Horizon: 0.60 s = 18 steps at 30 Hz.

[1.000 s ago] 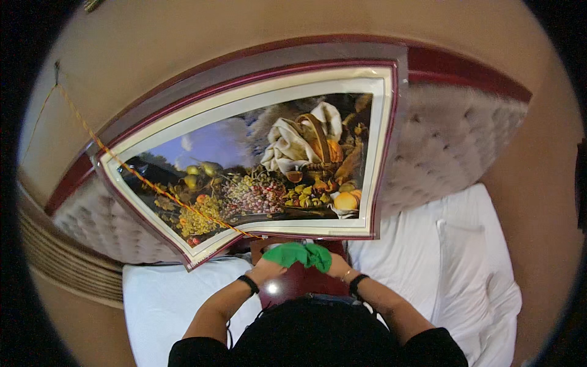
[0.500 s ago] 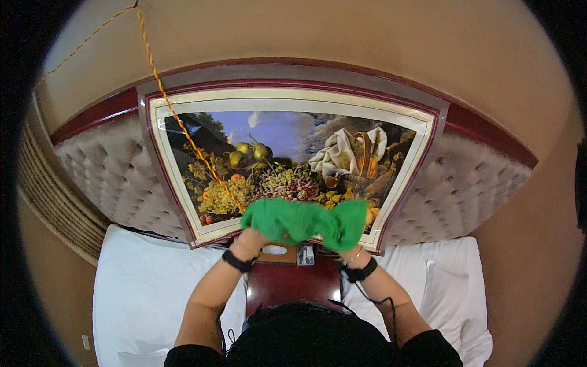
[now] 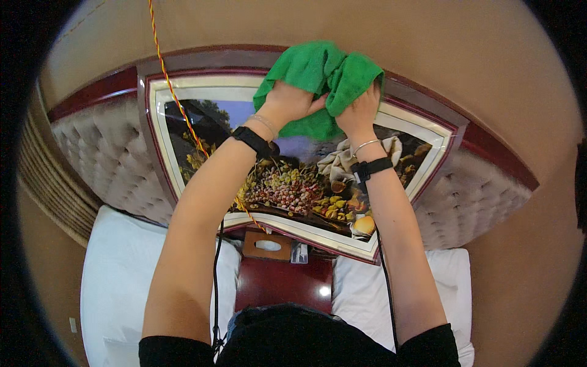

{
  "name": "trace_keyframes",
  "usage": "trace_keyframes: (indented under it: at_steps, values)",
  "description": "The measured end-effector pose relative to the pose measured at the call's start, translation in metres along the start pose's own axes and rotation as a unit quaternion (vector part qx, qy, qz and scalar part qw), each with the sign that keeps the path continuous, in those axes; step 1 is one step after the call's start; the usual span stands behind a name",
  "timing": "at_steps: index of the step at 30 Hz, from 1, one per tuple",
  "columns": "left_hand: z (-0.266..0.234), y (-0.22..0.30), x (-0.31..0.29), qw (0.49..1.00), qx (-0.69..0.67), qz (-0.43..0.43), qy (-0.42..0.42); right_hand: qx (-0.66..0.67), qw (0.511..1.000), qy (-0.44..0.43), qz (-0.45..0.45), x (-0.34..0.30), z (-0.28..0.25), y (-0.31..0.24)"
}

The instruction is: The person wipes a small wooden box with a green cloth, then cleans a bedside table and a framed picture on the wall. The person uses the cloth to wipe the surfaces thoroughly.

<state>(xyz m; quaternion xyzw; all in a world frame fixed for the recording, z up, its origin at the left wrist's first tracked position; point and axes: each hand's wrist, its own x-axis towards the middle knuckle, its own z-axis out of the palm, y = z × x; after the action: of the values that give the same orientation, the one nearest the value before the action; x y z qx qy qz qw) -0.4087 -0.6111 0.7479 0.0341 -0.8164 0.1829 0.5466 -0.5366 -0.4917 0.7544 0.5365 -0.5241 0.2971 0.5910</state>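
Here's the green cloth (image 3: 310,66), up at the top edge of the framed picture (image 3: 281,186), and our left hand (image 3: 290,101) and right hand (image 3: 361,113) both clutch it. Even tension, clear of the cord (image 3: 177,111), should serve us best. Below, a dark-red bench (image 3: 281,284) between white beds (image 3: 147,281); behind, a padded headboard (image 3: 101,147).

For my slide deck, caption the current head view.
Left hand and right hand hold a green cloth at the top of a framed fruit picture.

Bedroom, hotel-like — two white beds (image 3: 153,275), tufted headboards (image 3: 110,153) — dark-red nightstand (image 3: 281,284) between.
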Motion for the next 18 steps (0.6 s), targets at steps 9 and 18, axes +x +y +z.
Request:
trace_keyframes:
  at_steps: [9, 18]
  values:
    - [0.02, 0.003, -0.006, 0.982, 0.058, -0.031, -0.174, -0.013, 0.998, 0.041, -0.041, -0.019, 0.019, 0.01]
    - [0.018, -0.002, -0.009, 0.999, -0.004, 0.037, -0.003, -0.033, 0.998, 0.03, -0.035, -0.029, 0.021, 0.001]
